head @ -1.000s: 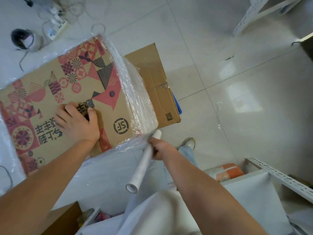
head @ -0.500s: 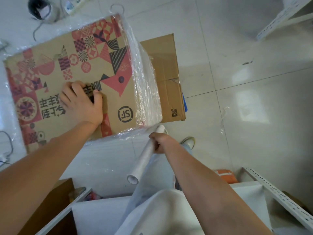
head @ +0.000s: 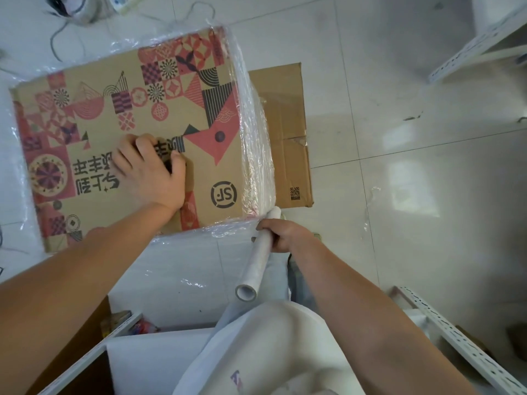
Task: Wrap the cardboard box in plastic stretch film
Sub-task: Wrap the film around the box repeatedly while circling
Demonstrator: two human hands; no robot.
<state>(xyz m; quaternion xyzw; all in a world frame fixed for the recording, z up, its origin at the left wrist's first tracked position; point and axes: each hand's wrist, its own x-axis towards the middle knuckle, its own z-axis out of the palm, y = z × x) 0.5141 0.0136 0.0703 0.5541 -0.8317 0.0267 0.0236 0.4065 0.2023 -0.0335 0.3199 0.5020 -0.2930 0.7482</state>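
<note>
A large cardboard box with red and black patterns stands on the floor, its sides covered in clear stretch film. My left hand rests on the box top, fingers loosely bent, pressing down. My right hand grips the stretch film roll at the box's near right corner. The roll points toward me, and a sheet of film stretches from it along the box's near side.
A flattened cardboard piece lies under the box on its right. White metal shelf rails are at lower right, another rack at upper right. Cables and a tape roll lie at top left. A white carton sits below.
The view has shifted so the box appears further right and lower. My right hand with the roll stays at the box's near right corner. My left hand keeps its place on the top.
</note>
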